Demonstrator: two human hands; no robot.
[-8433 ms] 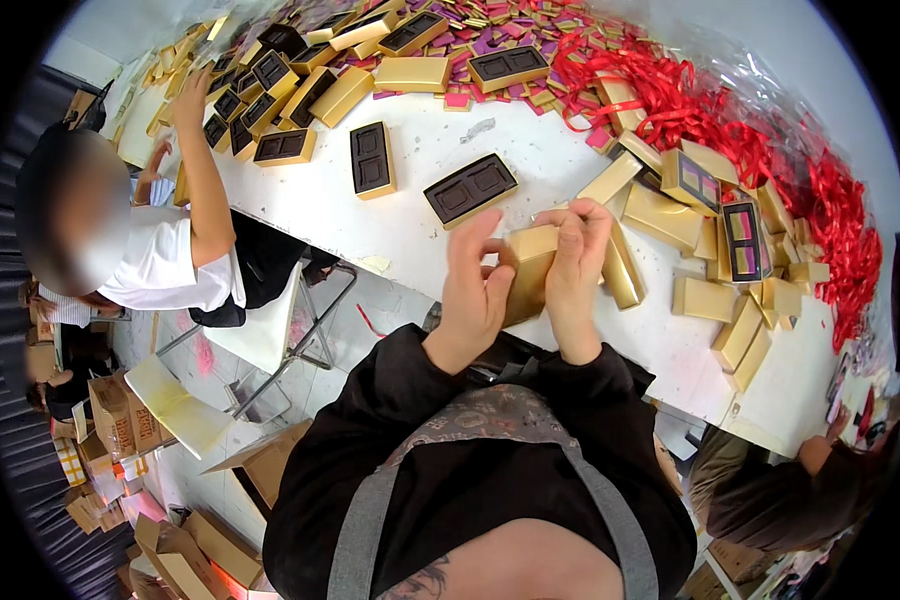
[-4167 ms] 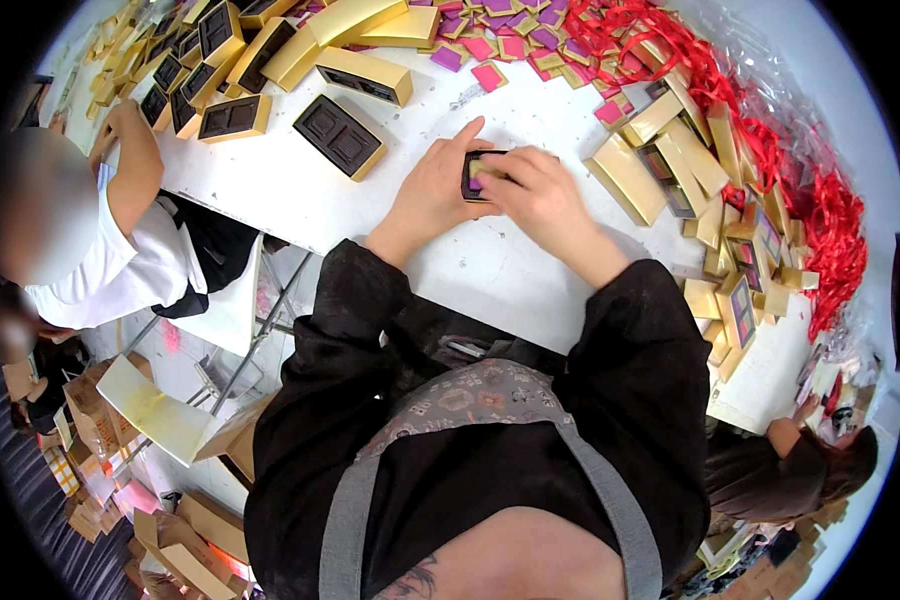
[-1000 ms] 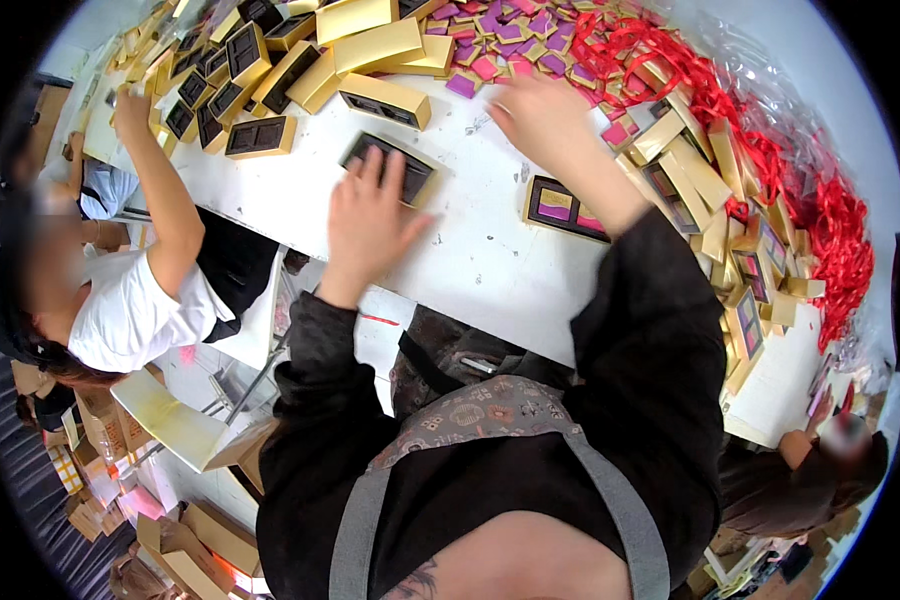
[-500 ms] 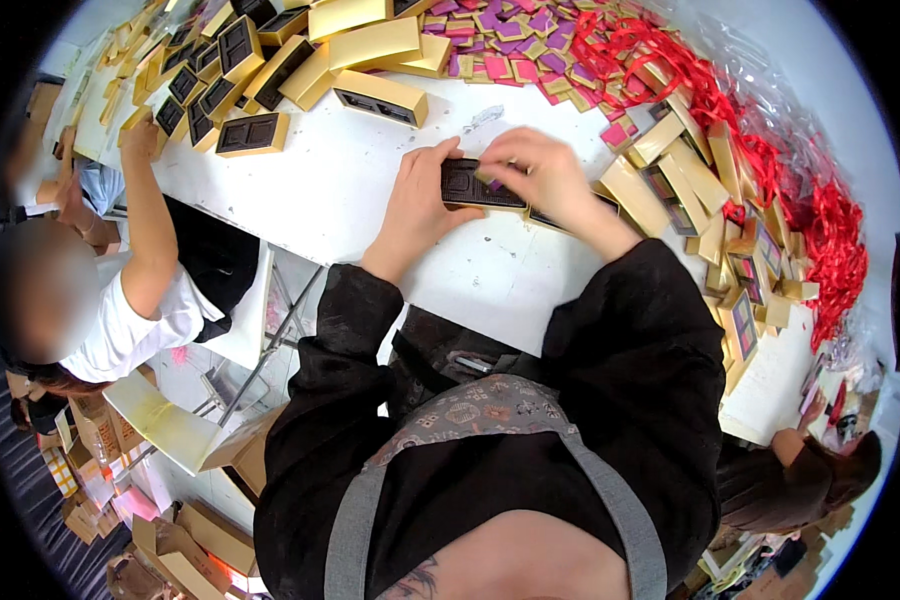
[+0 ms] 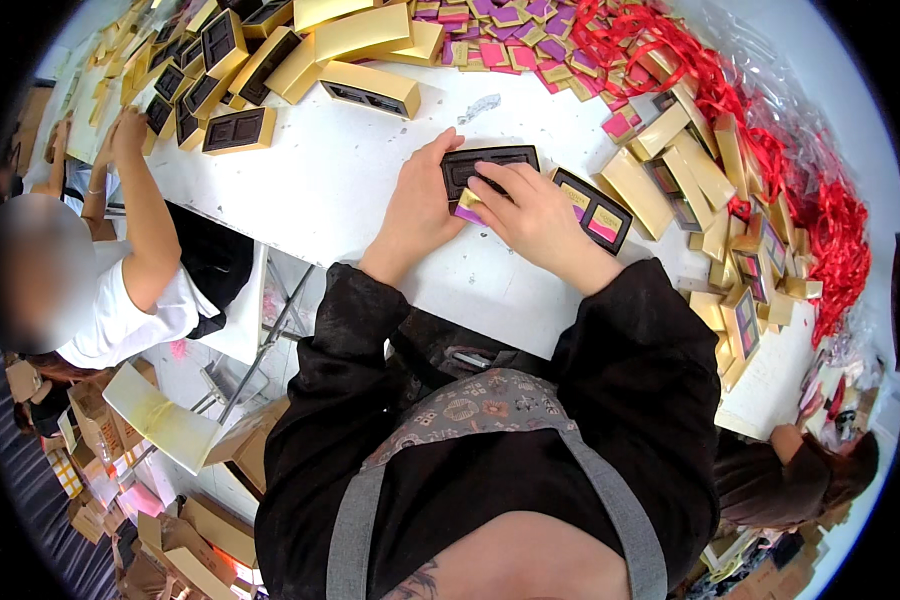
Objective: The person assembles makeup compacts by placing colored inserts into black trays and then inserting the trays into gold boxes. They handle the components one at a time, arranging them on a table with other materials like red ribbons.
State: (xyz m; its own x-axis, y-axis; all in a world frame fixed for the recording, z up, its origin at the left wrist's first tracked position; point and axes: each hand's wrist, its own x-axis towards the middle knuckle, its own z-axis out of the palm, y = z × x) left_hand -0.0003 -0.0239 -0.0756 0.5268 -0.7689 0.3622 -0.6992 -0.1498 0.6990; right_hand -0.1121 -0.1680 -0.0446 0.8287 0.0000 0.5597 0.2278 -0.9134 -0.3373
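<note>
A small box with a black two-compartment insert [image 5: 490, 160] lies on the white table in front of me. My left hand [image 5: 422, 208] grips its left end, fingers along the far side and thumb on the near side. My right hand [image 5: 535, 215] reaches over the box from the right, its fingertips on a small gold-and-purple square [image 5: 469, 207] at the near edge beside my left thumb. Part of that square is hidden by the fingers. Just right of this box sits a second black-insert box [image 5: 618, 228], holding gold squares with purple and pink bands, partly behind my right hand.
Gold boxes with dark inserts [image 5: 238, 131] are heaped at the far left. A pile of purple and pink squares [image 5: 515, 45] lies at the back. Gold boxes [image 5: 635, 200] and red ribbon [image 5: 835, 250] crowd the right. A co-worker in white [image 5: 150, 290] sits at left.
My right hand has moved from above the box to its near edge with the small square. The second box, mostly covered before, now shows its filled compartments. The co-worker's arms have shifted.
</note>
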